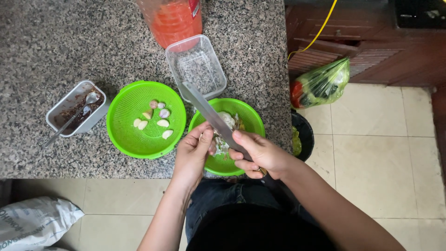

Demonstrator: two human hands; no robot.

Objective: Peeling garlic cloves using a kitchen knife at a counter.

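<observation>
My right hand (260,155) grips the handle of a large knife (209,114), its broad blade slanting up and left over a green colander (246,114) that holds unpeeled garlic and papery skins. My left hand (193,153) pinches a garlic clove (213,139) against the blade's edge, just above that colander's near rim. A second green colander (123,132) to the left holds several peeled garlic cloves (155,116). Both colanders rest on a speckled granite counter (69,37).
An empty clear plastic tub (197,67) and a jar of red sauce (174,18) stand behind the colanders. A metal tin (76,109) of dark paste with a spoon sits left. A black bin (304,135), a green bag of vegetables (323,83) and a white sack (35,223) are on the floor.
</observation>
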